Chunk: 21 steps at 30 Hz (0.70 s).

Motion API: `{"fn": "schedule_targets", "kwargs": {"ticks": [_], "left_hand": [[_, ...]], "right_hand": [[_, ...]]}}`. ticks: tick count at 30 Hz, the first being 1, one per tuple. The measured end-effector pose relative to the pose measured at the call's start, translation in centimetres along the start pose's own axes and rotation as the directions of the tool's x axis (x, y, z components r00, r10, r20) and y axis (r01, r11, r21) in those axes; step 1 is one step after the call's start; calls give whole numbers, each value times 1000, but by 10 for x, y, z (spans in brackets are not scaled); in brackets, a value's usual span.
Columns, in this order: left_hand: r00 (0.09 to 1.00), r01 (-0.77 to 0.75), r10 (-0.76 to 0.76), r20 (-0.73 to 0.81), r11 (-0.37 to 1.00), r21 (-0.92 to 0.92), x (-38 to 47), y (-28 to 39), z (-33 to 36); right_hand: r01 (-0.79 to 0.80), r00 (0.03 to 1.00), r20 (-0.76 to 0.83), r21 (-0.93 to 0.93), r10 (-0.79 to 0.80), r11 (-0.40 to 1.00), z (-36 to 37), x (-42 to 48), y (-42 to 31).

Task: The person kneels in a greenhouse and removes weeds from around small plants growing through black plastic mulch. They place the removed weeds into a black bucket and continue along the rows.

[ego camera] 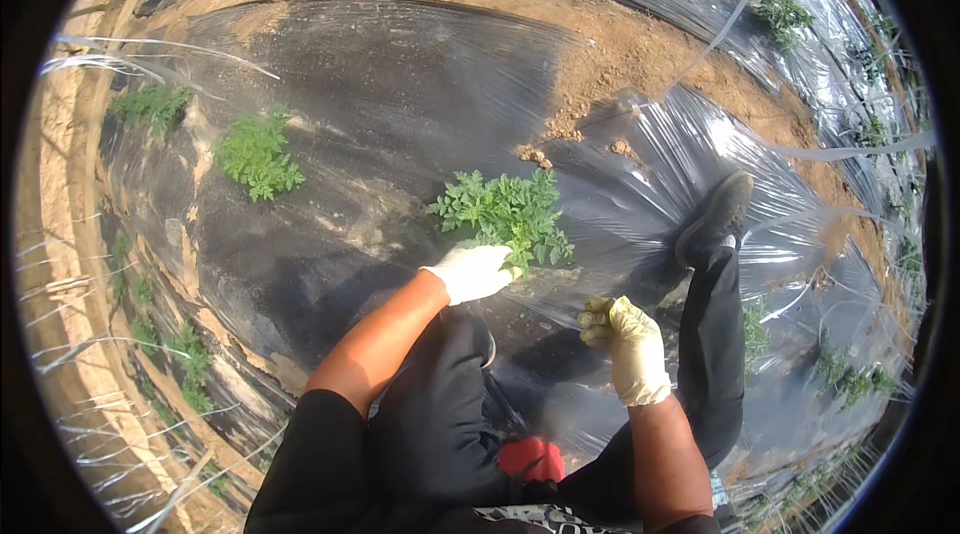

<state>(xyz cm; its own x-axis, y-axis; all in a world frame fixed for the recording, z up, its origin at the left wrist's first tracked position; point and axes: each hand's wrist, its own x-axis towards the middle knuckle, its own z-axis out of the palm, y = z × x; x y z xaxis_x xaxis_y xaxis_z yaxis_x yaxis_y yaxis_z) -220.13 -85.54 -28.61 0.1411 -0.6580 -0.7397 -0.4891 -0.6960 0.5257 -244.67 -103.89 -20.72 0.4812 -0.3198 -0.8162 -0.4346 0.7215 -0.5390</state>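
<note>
A bushy green seedling [517, 211], apparently a tomato plant, grows through the black plastic mulch film [420, 76] before me. My left hand [476, 273], in a pale thin glove, reaches the plant's lower edge, its fingertips among the leaves. Whether those fingers grip a stem is hidden. To the lower right of the plant, my right hand [626, 335] hovers over the film, apart from the leaves. Its fingers curl inward, with no object visible in them. Yellow-green stains mark the fingers of that glove.
Another leafy plant [260, 155] stands to the left in the same bed. White strings [731, 20] slant across the upper right. My shoed foot [716, 219] rests on shiny film. Bare soil [600, 68] lies beyond. Between my legs is a red object [531, 459].
</note>
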Motion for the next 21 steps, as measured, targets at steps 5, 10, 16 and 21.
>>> {"fn": "schedule_targets", "kwargs": {"ticks": [5, 10, 16, 21], "left_hand": [[964, -9, 3, -267, 1000, -19, 22, -40, -37], [924, -92, 170, -342, 968, 234, 28, -78, -20], [830, -158, 298, -471, 936, 314, 43, -106, -11], [812, -211, 225, -538, 974, 88, 52, -117, -9]], "right_hand": [[-30, 998, -58, -126, 22, 992, 35, 69, -8], [-65, 998, -24, -213, 62, 975, 88, 142, 14], [85, 996, 86, -648, -38, 757, 108, 218, 76], [91, 986, 23, -903, -164, 419, 124, 227, 83]]}}
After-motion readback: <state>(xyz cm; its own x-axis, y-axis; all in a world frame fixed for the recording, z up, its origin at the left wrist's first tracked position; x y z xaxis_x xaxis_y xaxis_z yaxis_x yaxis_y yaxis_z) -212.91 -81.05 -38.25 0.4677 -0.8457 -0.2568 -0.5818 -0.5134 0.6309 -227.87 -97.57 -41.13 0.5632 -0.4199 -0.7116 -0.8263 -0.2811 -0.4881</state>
